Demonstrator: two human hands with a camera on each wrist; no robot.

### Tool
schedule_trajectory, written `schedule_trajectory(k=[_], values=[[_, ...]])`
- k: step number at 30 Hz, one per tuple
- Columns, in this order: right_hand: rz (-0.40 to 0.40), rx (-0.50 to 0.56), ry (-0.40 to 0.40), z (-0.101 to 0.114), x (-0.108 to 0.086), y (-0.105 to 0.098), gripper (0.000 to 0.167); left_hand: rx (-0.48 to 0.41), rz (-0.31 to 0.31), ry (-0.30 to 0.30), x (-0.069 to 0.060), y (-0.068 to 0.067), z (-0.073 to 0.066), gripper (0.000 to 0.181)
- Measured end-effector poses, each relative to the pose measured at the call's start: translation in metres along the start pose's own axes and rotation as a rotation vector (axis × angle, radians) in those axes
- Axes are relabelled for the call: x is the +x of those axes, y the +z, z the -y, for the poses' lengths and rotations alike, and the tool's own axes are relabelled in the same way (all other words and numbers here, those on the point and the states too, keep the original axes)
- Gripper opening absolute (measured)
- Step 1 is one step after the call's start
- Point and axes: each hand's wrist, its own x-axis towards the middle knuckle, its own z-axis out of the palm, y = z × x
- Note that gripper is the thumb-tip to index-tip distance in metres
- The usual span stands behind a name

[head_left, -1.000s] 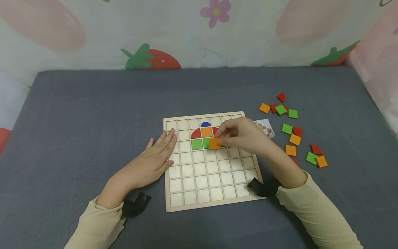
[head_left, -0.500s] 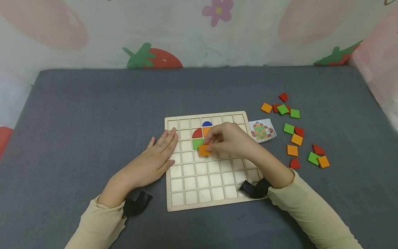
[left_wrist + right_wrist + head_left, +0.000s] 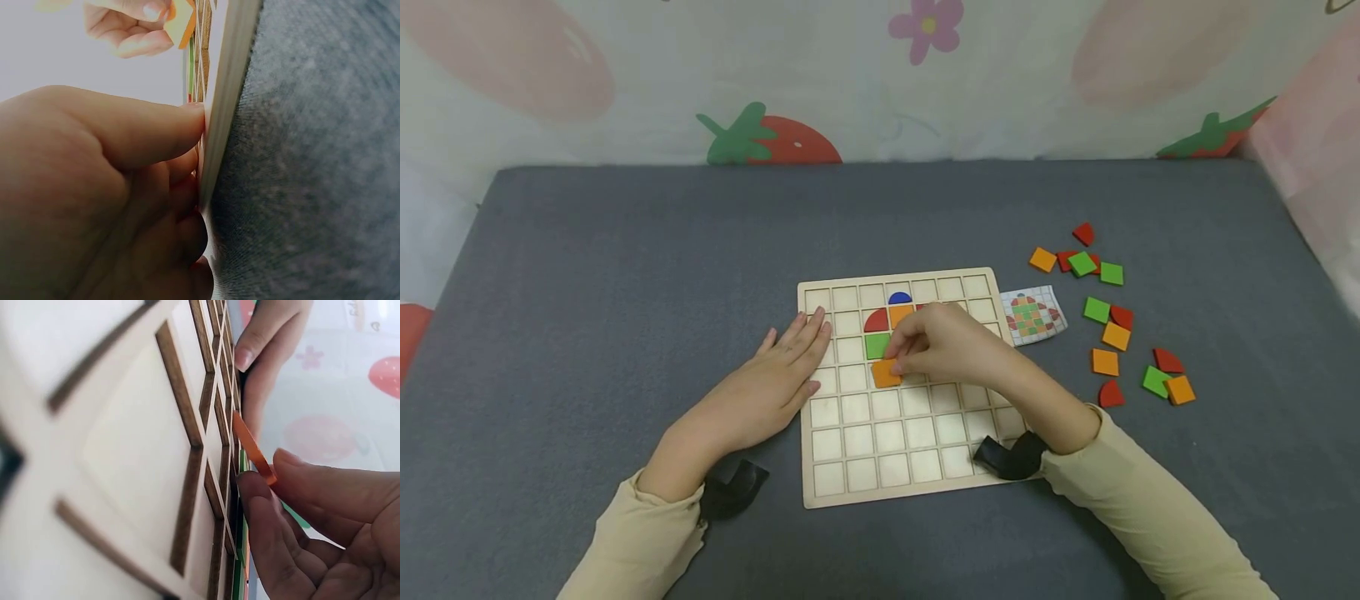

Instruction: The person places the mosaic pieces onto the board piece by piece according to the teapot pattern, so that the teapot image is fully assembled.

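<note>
My right hand (image 3: 951, 346) pinches an orange square tile (image 3: 886, 374) between thumb and fingers. In the right wrist view that orange tile (image 3: 253, 447) stands tilted, one edge at the wooden grid board (image 3: 917, 492). It is over a cell just below a green tile (image 3: 877, 346). A red quarter-circle (image 3: 876, 321), an orange tile (image 3: 900, 315) and a blue half-round shape (image 3: 899, 297) sit in the cells above. The right hand covers part of the filled rows. My left hand (image 3: 767, 383) lies with straight fingers on the board's left edge; its thumb (image 3: 156, 125) touches the rim.
A small printed pattern card (image 3: 1033, 315) lies at the board's right side. Several loose tiles are scattered farther right, among them a green square (image 3: 1097, 309), an orange square (image 3: 1105, 362) and a red quarter-circle (image 3: 1111, 393). A patterned curtain (image 3: 880, 83) hangs behind the grey table.
My right hand has carried the orange tile left and toward me, from over the green row to the row below. More of the pattern card shows. The left hand stays on the board's edge.
</note>
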Motion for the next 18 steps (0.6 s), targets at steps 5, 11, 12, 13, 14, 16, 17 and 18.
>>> schedule_trajectory(k=[5, 11, 12, 13, 14, 16, 17, 18], values=[[0.007, -0.026, -0.017, -0.0009, -0.0002, 0.0006, 0.007, 0.018, -0.006, -0.001, -0.0001, -0.0011, -0.0011, 0.061], [0.005, -0.009, -0.032, -0.0015, -0.0002, 0.0009, 0.008, 0.023, -0.011, -0.006, 0.0, -0.0017, -0.0021, 0.06], [0.008, 0.0, -0.035, -0.0016, 0.0, 0.0009, 0.008, 0.02, -0.011, -0.006, -0.0001, -0.0019, -0.0023, 0.06], [0.01, 0.008, -0.038, -0.0017, 0.0001, 0.0009, 0.008, 0.018, -0.011, -0.005, -0.0002, -0.002, -0.0024, 0.06], [0.013, 0.017, -0.04, -0.0018, 0.0003, 0.0009, 0.008, 0.015, -0.011, -0.005, -0.0002, -0.002, -0.0025, 0.06], [0.019, 0.03, -0.038, -0.0017, 0.0002, 0.0009, 0.008, 0.009, -0.017, -0.001, -0.0004, -0.0021, -0.0027, 0.06], [0.022, 0.037, -0.035, -0.0016, 0.0001, 0.0009, 0.008, 0.006, -0.019, 0.002, -0.0006, -0.0024, -0.003, 0.059], [0.024, 0.043, -0.034, -0.0017, -0.0001, 0.0009, 0.007, 0.005, -0.02, 0.004, -0.0008, -0.0025, -0.0032, 0.059]])
